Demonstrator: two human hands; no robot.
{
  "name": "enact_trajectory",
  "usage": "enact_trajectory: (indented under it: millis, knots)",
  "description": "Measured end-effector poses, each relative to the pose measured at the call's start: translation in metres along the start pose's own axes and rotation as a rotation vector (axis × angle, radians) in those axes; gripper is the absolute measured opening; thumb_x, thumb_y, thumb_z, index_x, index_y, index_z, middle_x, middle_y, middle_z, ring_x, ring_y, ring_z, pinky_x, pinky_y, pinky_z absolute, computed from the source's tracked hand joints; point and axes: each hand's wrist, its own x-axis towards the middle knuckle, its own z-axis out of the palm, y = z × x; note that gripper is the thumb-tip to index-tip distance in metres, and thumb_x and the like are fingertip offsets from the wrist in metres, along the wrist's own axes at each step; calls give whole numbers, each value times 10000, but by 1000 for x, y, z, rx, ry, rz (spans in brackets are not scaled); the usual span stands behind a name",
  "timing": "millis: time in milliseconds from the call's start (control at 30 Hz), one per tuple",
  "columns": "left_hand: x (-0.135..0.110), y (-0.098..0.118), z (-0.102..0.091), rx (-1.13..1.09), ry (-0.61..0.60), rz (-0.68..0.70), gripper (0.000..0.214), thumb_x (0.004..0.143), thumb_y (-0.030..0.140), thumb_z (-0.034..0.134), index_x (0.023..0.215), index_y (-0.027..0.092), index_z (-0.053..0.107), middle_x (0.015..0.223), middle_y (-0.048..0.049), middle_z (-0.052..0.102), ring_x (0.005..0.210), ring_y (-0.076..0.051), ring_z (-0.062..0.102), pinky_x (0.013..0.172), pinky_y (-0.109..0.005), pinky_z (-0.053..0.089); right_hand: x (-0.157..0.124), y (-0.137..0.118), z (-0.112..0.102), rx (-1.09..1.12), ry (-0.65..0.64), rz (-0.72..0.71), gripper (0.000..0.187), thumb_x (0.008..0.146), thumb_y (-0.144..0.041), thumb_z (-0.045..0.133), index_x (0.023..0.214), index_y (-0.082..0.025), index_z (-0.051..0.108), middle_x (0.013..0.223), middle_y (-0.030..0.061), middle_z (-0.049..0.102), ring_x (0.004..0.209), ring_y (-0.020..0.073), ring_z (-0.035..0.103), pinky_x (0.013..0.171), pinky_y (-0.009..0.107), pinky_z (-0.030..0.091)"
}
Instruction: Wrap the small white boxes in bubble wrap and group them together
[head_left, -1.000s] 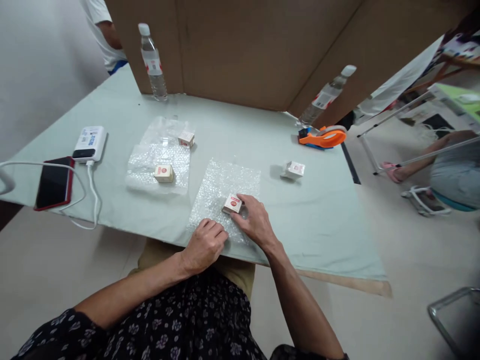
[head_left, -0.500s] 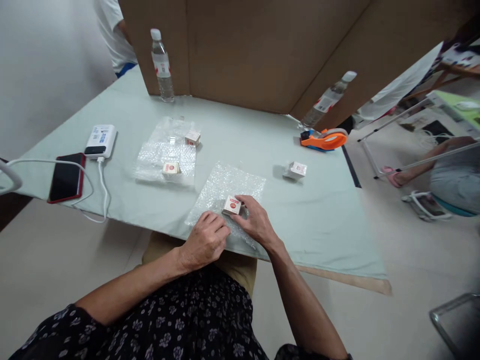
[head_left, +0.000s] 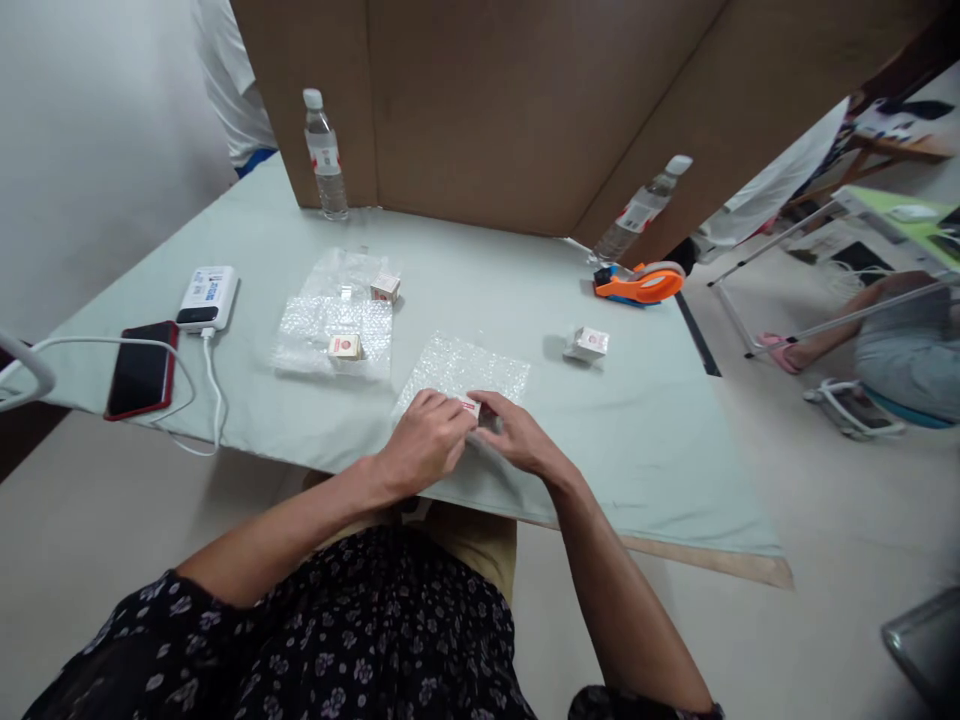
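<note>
Both my left hand and my right hand now meet at the small box, on the near part of the bubble-wrap sheet. Half a second ago my left hand was at the sheet's near end, apart from the box; it has since moved up, and its curled fingers hide most of the box. I cannot tell whether they pinch plastic or only press. My right hand keeps the box's right end between thumb and fingers. Only a strip of red-and-white print shows, where the whole top face showed before.

The front edge of the surface runs just nearer me than the sheet, leaving little room on that side. Right of the sheet, cloth stretches wide toward the right edge, past a wrapped box. Beyond the sheet, there is room up to the cardboard panel. Left of the sheet, a second piece of wrap bearing a cream box narrows my space.
</note>
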Motion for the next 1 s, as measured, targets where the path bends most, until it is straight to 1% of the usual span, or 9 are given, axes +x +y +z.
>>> enact_trajectory:
  millis: [100,133,267,333,400,467,600,800,1000]
  knots:
    - [34,-14,0,-56,-127,-83,223,877,97,498,980,175,679,970,-80,716,948,-244,636,910,-401,449,-8,-5,-18,247,22,84,439,952,-500,486,1291,-247,601,1294,98,664,1124,261,670,994,470,516]
    - [44,-19,2,-82,-168,-108,242,868,95,504,1009,176,683,995,-81,726,961,-247,645,906,-399,455,-10,-7,-22,281,41,107,444,950,-520,488,1281,-249,610,1300,96,664,1142,266,665,1004,472,510]
    - [64,-31,9,-125,-240,-153,278,846,96,509,1032,181,697,1019,-82,744,989,-254,659,904,-394,471,-8,-9,-13,152,144,140,414,749,-488,750,1065,-228,684,1128,84,724,1062,280,668,974,463,507]
    - [61,-36,9,-150,-233,-154,253,847,118,515,1005,183,701,999,-77,742,984,-247,661,905,-388,482,-1,-6,0,169,193,142,310,732,-472,754,885,-214,678,1066,76,727,985,258,670,931,435,511]
    - [54,-43,6,-187,-197,-157,232,853,159,524,1005,183,697,1025,-79,735,1013,-246,654,924,-390,489,6,-1,12,293,214,150,303,760,-490,723,750,-201,635,1071,79,721,947,234,668,895,401,511]
    - [47,-51,3,-246,-166,-172,263,858,214,537,1077,181,681,1111,-88,725,1072,-250,643,954,-397,489,10,4,20,410,235,170,344,753,-511,730,696,-194,610,1061,80,719,922,217,663,869,376,510]
    - [39,-64,6,-424,-215,-217,381,825,261,580,1189,172,649,1192,-97,719,1093,-245,654,953,-379,503,9,6,24,477,268,213,379,702,-538,773,698,-195,612,984,64,716,851,199,648,813,354,514]
    - [23,-63,13,-631,-181,-279,132,791,238,585,839,176,690,875,-27,735,834,-172,651,771,-291,496,-4,-8,33,456,262,210,332,734,-503,760,697,-202,626,971,65,731,913,211,665,864,364,506]
    - [0,-55,11,-672,-119,-348,105,780,206,568,773,166,665,773,-2,693,738,-141,596,685,-261,442,-5,-11,45,519,201,226,321,735,-498,747,705,-203,623,879,48,739,775,190,649,710,324,511]
